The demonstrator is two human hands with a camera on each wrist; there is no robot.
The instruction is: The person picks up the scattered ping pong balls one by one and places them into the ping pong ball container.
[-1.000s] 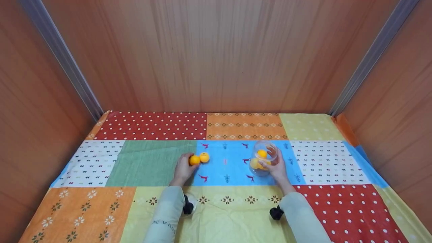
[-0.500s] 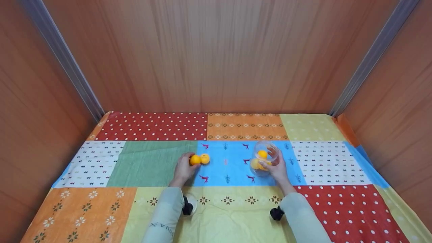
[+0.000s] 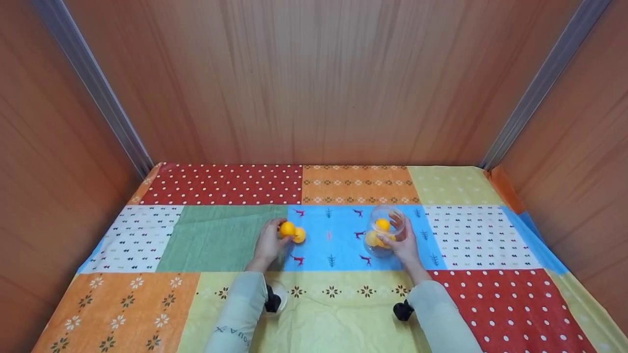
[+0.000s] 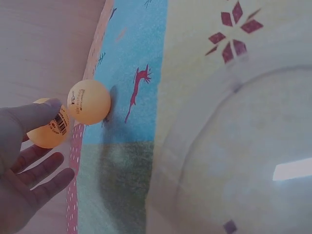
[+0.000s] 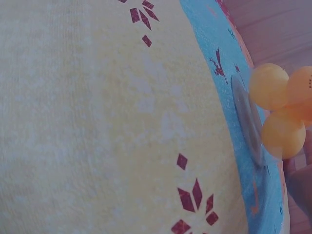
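Note:
My left hand (image 3: 267, 246) pinches an orange ping-pong ball (image 3: 287, 228) between thumb and fingers, raised off the cloth in the left wrist view. Just beside it a second ping-pong ball (image 4: 89, 102) rests on the blue patch. Further right, my right hand (image 3: 405, 246) grips a clear plastic jar (image 3: 375, 212) around its side. Several orange ping-pong balls (image 5: 268, 87) lie inside the jar, partly hidden by my fingers in the head view. The jar's base (image 5: 247, 121) appears slightly tilted off the cloth.
A clear round lid (image 3: 280, 297) lies on the yellow patch, partly under my left wrist. The patchwork tablecloth (image 3: 324, 318) covers the table. Wood-grain panels (image 3: 324, 88) stand at the back and both sides.
My left hand has lifted its ball a little, up and to the right. The loose ball has shifted slightly toward me. My right hand and the jar stay in place.

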